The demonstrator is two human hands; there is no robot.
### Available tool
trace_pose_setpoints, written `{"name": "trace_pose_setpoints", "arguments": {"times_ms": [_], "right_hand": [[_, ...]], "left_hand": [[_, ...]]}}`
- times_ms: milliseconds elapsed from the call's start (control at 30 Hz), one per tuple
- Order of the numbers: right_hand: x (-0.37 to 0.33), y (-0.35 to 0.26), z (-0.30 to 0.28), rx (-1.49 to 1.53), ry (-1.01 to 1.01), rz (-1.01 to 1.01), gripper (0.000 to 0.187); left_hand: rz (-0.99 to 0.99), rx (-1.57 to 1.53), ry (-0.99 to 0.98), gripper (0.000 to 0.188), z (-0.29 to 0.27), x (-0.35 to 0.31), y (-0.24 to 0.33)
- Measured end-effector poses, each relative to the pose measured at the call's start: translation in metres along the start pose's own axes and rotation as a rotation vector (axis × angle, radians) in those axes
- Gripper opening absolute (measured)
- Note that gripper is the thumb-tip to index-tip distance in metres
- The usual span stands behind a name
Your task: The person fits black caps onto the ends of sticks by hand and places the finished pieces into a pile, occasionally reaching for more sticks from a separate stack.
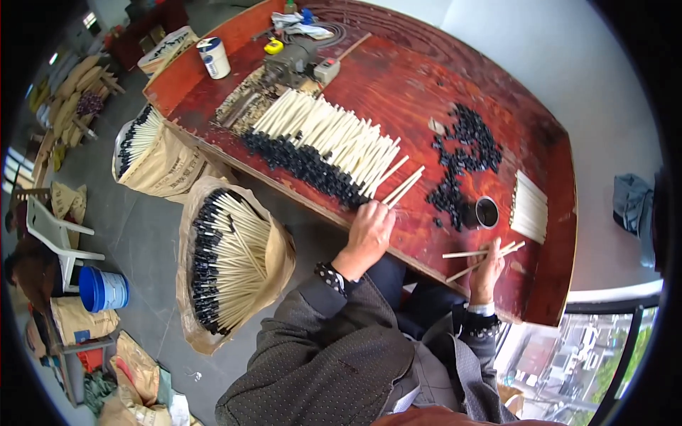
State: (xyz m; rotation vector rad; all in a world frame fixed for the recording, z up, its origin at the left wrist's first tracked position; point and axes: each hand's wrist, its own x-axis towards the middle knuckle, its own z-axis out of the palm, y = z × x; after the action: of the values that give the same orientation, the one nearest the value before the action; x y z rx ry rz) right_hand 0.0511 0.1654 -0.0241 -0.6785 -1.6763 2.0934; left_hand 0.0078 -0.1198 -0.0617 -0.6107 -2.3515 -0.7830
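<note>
My left hand (369, 233) is at the table's near edge, fingers closed at the lower ends of a few pale sticks (406, 186). What its fingertips cover is hidden. These sticks lie beside a long row of pale sticks (327, 124), whose near ends carry black caps (302, 165). To the right, my right hand (486, 273) grips several loose pale sticks (463, 254) that point different ways. Just beyond it stand a dark round cup (486, 212) and a spread of loose black caps (474, 138). A neat stack of bare sticks (530, 206) lies farther right.
The red wooden table (398, 78) has raised side boards. A small machine (290, 65), a white tub (214, 58) and a yellow tape measure (273, 46) sit at its far left. Below on the floor, sacks (280, 266) hold black-tipped sticks, near a blue bucket (104, 290).
</note>
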Motion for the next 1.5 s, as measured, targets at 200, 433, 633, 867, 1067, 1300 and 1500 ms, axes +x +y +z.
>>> {"name": "trace_pose_setpoints", "arguments": {"times_ms": [200, 433, 633, 867, 1067, 1300, 1500], "right_hand": [[0.017, 0.016, -0.007, 0.085, -0.038, 0.075, 0.041], [0.018, 0.014, -0.006, 0.104, -0.023, 0.074, 0.041], [0.009, 0.017, 0.001, 0.065, 0.033, 0.05, 0.041], [0.006, 0.016, 0.0, 0.06, -0.028, 0.013, 0.041], [0.005, 0.02, -0.005, 0.111, -0.046, 0.017, 0.041], [0.007, 0.023, -0.005, 0.143, -0.11, 0.014, 0.041], [0.006, 0.026, -0.007, 0.153, -0.144, 0.018, 0.04]], "left_hand": [[0.002, -0.048, 0.03, 0.027, 0.003, -0.004, -0.002], [0.029, -0.077, 0.089, 0.027, 0.006, -0.003, -0.004], [0.028, -0.088, 0.105, 0.028, 0.006, -0.008, -0.006], [0.022, -0.063, 0.107, 0.024, 0.006, -0.004, -0.005], [0.006, -0.069, 0.133, 0.023, 0.006, -0.004, 0.001], [0.011, -0.024, 0.151, 0.02, 0.008, -0.004, 0.002], [0.022, -0.002, 0.151, 0.017, 0.008, -0.003, 0.005]]}}
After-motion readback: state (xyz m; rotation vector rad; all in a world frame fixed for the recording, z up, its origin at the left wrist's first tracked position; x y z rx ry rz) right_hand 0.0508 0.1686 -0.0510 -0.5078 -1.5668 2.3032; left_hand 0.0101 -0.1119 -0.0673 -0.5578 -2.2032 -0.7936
